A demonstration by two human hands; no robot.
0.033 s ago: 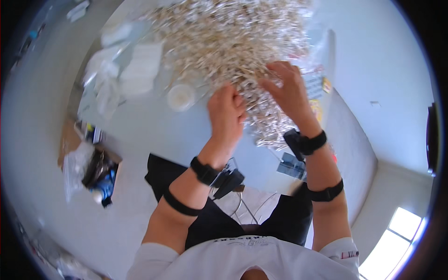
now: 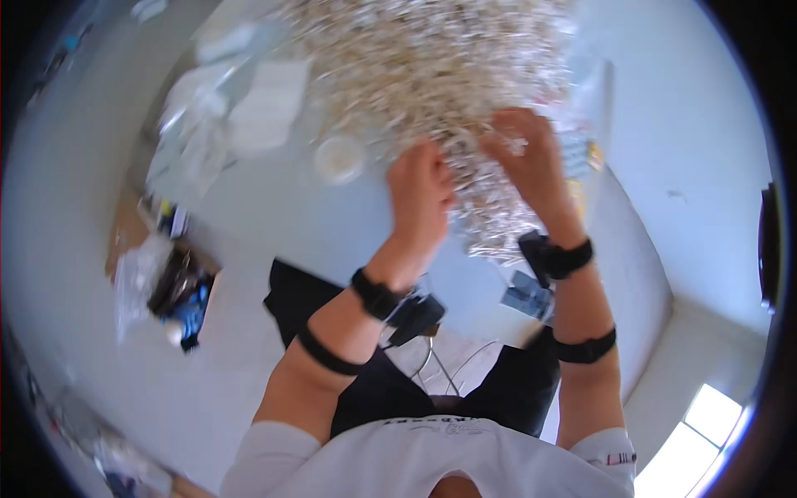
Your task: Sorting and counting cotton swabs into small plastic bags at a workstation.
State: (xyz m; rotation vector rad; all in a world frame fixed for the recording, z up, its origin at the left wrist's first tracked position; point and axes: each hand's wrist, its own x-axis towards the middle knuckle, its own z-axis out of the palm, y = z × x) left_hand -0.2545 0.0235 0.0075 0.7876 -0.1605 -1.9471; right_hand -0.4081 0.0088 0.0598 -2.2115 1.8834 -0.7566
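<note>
A large heap of thin, short, pale and brownish sticks (image 2: 440,70) spreads over the pale table (image 2: 290,220), blurred, so their kind is unclear. At the heap's near edge, my left hand (image 2: 418,195) has its fingers curled in and pressed together; whatever they hold is hidden. My right hand (image 2: 538,170) is over the heap's right side, thumb and fingers apart, with pale sticks showing behind the gap. A round white tub (image 2: 339,159) stands on the table left of my left hand.
White stacked sheets (image 2: 267,104) and crumpled clear plastic (image 2: 199,129) lie at the table's left. Below that side, an open carton (image 2: 212,270) holds dark and blue packages. A grey-blue patterned card (image 2: 527,293) is by the near edge, below my right hand.
Both hands appear slightly farther right in the picture, and the table with the heap has shifted the same way. The left fingers stay curled and the right ones apart.
</note>
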